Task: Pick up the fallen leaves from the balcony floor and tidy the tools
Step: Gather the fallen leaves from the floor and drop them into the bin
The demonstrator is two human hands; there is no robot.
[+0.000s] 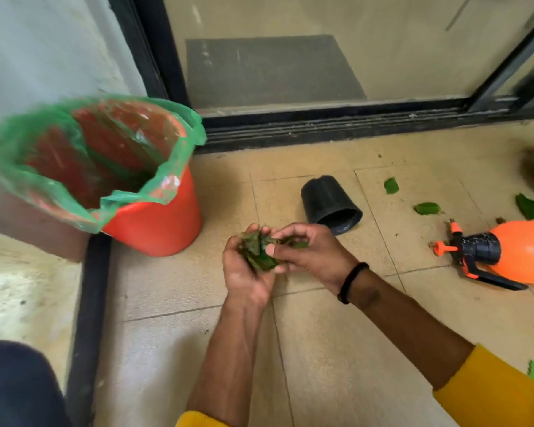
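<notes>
Holding one leaf bunch [259, 251], two hands.

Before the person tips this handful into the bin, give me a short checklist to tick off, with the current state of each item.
1. Leaves secured: ok. The left hand cups the bunch and the right hand pinches it from the side.
2. Bin open: ok. The green liner is folded over the rim and the mouth is uncovered.
3. Path to the bin: ok. Only bare floor tiles lie between the hands and it.
4. Room left in the bin: cannot tell; its inside is blurred.
5. Floor cleared of leaves: not ok. Loose leaves lie near the orange sprayer.
6. Tools tidied: not ok. The sprayer and a black pot lie tipped over.
</notes>
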